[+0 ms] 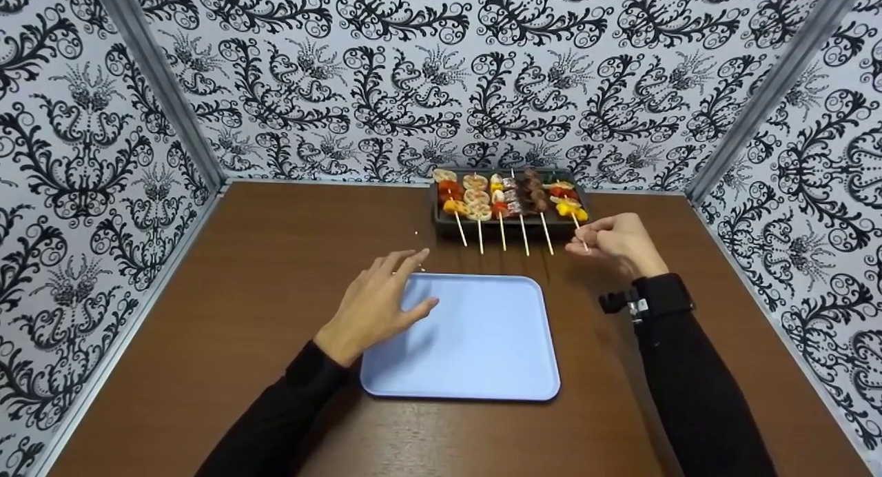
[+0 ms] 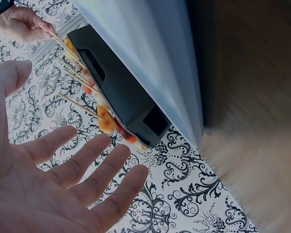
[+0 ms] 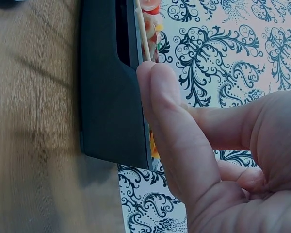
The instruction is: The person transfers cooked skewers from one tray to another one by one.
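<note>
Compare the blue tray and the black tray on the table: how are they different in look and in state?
The blue tray is light, wide and nothing lies in it; the black tray is dark, narrower and carries six food skewers. The blue tray lies near the person, under the left hand; the black tray stands at the far wall, where the right hand pinches the rightmost skewer. Both are rectangular and rest on the brown table.

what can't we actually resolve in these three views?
- Head view: what the pieces on each skewer in the black tray are; too small.
- Head view: the right hand pinch on the rightmost skewer stick; curled fingers hide the contact.
- Right wrist view: stick end hidden behind the fingers; most skewers cut off by the top edge.
- Left wrist view: blue tray and table blurred; the left hand blocks the lower left.
</note>
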The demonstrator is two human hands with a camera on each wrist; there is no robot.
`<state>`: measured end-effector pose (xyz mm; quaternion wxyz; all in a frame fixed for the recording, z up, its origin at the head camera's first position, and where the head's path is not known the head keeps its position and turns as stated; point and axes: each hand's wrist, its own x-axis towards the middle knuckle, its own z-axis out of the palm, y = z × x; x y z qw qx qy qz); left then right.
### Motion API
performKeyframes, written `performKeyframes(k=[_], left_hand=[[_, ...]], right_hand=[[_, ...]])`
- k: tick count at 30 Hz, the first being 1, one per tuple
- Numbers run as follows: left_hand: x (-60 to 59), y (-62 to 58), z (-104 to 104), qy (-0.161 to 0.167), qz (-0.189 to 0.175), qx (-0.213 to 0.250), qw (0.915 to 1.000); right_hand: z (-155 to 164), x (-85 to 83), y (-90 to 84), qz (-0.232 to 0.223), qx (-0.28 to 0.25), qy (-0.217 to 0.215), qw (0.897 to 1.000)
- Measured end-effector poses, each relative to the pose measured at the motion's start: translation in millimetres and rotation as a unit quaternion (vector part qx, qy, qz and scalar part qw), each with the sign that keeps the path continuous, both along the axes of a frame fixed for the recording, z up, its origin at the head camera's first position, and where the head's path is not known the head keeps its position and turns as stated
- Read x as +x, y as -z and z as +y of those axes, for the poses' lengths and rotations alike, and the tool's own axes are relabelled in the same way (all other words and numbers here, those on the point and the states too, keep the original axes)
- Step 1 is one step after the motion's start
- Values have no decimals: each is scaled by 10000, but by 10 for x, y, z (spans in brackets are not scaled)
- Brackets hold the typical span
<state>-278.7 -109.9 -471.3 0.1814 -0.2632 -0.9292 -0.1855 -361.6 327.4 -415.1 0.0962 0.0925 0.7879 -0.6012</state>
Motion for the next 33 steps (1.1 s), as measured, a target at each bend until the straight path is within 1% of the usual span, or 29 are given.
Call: performKeyframes(k=[4, 10, 16, 20, 26, 33], left_hand=[[35, 24, -12, 23, 28, 11, 10000], [56, 43, -51, 12, 65, 91, 9999], [41, 49, -128, -87, 27, 121, 9999], [23, 44, -178, -228, -76, 119, 9996], [13, 38, -249, -417, -290, 171, 9986], [7, 57, -352, -622, -482, 390, 9961]], right_hand=[[-9, 37, 32, -49, -201, 0, 9998], [-12, 79, 34, 39, -297, 133, 9995], [6, 143, -3, 135, -190, 175, 9996], [20, 189, -39, 210, -238, 199, 9993], [48, 246, -77, 355, -211, 116, 9991], [23, 349, -132, 617, -362, 46, 9974]])
